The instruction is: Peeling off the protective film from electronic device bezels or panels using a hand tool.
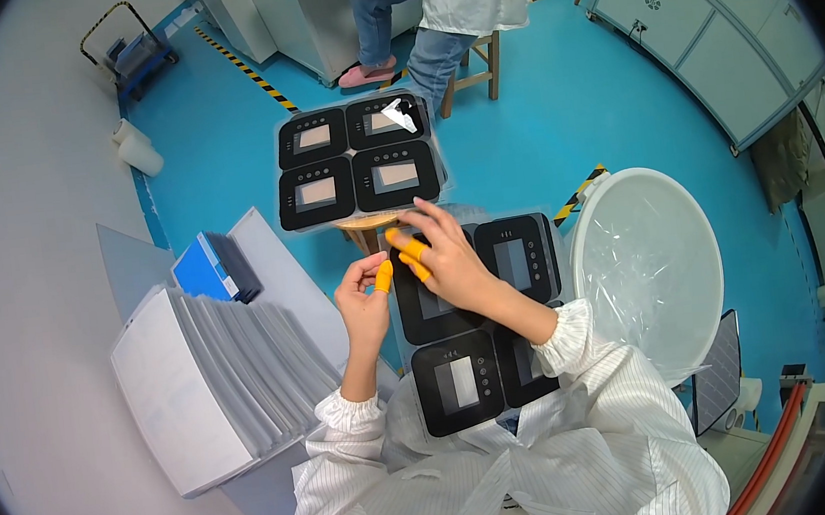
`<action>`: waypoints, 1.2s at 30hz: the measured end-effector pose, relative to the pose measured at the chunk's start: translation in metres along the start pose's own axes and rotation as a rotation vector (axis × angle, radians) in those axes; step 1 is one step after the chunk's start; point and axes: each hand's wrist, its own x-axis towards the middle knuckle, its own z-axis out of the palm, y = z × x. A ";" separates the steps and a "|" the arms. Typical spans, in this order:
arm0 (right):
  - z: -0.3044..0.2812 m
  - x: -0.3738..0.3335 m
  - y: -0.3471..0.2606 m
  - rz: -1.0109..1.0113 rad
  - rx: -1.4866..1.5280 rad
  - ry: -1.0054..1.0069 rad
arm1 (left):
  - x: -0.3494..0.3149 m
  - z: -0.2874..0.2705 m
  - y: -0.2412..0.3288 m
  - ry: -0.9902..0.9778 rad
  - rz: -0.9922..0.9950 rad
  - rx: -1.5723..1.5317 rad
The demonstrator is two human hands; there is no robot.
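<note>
On my lap lies a clear sheet bearing several black panels (pixel 438 406) with rounded corners, grey windows and small printed marks. My right hand (pixel 456 265) is over the panel at its far left corner, fingers apart, with yellow finger cots on some of them. Beside that corner, my left hand (pixel 363 308) has its fingers curled together, a yellow cot on one. Whether anything thin is pinched there is too small to tell. A similar sheet of black panels (pixel 332 209) rests ahead on a wooden stool (pixel 364 224), with a crumpled white scrap (pixel 400 118) on it.
To my left stands a tall stack of white sheets (pixel 194 381), beside a blue box (pixel 204 267). A large white bin (pixel 699 257) with clear film inside is close on the right. Another person (pixel 471 0) sits ahead on a stool. A trolley (pixel 135 55) stands far left.
</note>
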 end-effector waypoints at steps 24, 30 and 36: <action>0.007 0.002 -0.017 0.096 0.010 -0.041 | -0.007 0.003 0.012 0.019 0.133 0.072; 0.001 -0.015 -0.026 0.040 -0.004 -0.075 | -0.008 0.002 0.013 0.019 0.080 -0.011; -0.015 0.009 -0.022 -0.027 0.000 -0.023 | -0.009 -0.001 0.009 0.000 0.140 0.045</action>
